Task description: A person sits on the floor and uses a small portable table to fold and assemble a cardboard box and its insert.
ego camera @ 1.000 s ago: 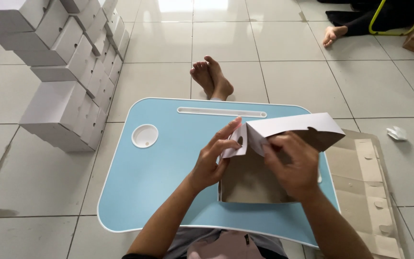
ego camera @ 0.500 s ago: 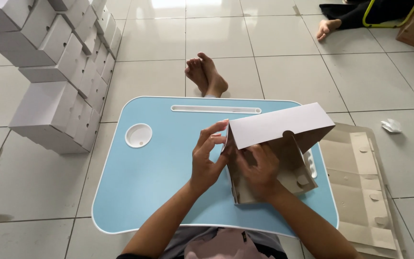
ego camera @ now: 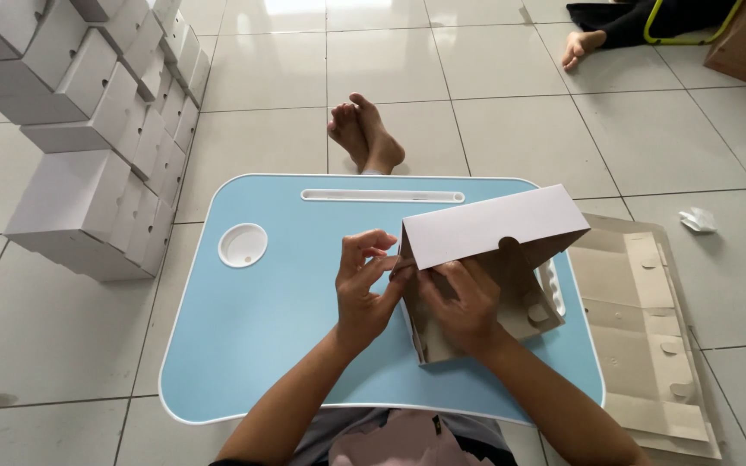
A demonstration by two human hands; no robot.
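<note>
A half-folded cardboard box [ego camera: 494,226], white outside and brown inside, stands on a light blue lap table [ego camera: 261,328]. My left hand [ego camera: 364,289] pinches the box's left edge with its fingertips. Inside the box, my right hand [ego camera: 464,302] presses against the brown panel near that same edge. The white lid flap slopes over the opening and hides part of the interior.
Stacks of finished white boxes [ego camera: 88,129] rise at the left. Flat brown cardboard blanks [ego camera: 649,345] lie on the tiled floor at the right. My bare feet [ego camera: 364,134] stretch beyond the table. Another person's foot [ego camera: 582,45] and a crumpled paper [ego camera: 698,220] are farther off.
The box has been raised from flat into a standing shape with its white flap up. My right hand has moved inside it; my left has shifted to its left edge.
</note>
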